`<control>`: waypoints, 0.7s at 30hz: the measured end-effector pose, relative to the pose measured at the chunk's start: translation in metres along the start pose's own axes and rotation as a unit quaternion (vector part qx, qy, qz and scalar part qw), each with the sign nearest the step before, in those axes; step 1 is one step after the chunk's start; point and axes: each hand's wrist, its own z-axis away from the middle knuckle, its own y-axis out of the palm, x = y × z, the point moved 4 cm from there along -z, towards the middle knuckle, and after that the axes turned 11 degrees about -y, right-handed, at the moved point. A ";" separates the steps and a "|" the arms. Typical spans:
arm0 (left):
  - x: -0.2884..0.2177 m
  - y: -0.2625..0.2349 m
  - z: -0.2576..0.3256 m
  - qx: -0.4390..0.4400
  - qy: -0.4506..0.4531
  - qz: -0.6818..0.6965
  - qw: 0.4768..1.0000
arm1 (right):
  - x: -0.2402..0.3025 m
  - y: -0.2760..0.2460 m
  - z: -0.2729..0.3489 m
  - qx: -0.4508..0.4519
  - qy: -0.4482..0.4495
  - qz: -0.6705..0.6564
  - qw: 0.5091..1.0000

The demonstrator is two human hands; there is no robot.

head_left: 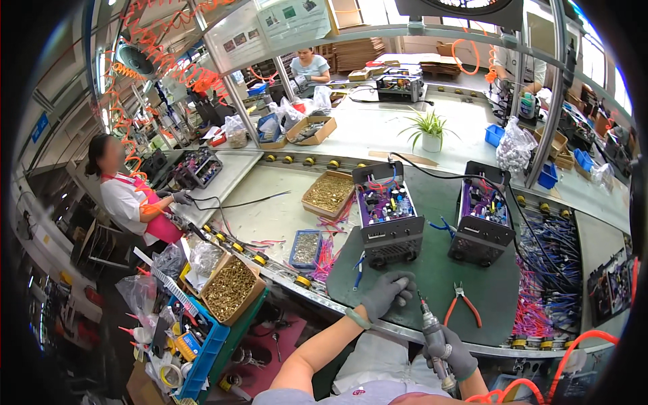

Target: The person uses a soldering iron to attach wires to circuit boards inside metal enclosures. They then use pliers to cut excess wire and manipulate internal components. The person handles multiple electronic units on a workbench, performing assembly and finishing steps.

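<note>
At five o'clock our power screwdriver (432, 329) crosses the green mat (498, 290)'s near edge, our right hand (457, 353)'s fingers clamped round it; our left hand (389, 295)'s fingers curl — on what, we can't tell. Bare mat flanks the pliers (460, 293); white tabletop (371, 121) toward one.

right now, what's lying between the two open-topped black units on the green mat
In the head view, a blue-handled tool lies on the green mat between the left unit and the right unit.
</note>
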 end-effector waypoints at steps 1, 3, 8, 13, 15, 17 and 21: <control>0.002 0.002 -0.001 0.008 -0.014 -0.003 1.000 | 0.001 0.000 0.001 0.001 0.000 -0.006 1.000; 0.003 0.007 -0.002 0.019 -0.032 -0.012 0.999 | 0.005 0.000 0.004 0.003 0.000 -0.018 1.000; 0.009 0.024 -0.010 0.112 -0.038 0.035 0.992 | 0.012 0.004 0.007 -0.017 0.009 -0.026 0.999; 0.003 0.044 -0.013 0.172 -0.055 0.041 0.983 | 0.016 -0.003 0.010 -0.041 -0.004 0.007 0.999; -0.002 0.050 -0.014 0.164 -0.061 0.018 0.984 | 0.014 -0.010 0.011 -0.055 -0.005 0.060 0.997; -0.008 0.058 -0.012 0.132 -0.068 -0.019 0.989 | 0.016 -0.014 0.014 -0.087 -0.034 0.133 0.987; -0.008 0.073 -0.016 0.120 -0.076 -0.058 0.988 | 0.024 -0.019 0.025 -0.113 -0.033 0.202 0.972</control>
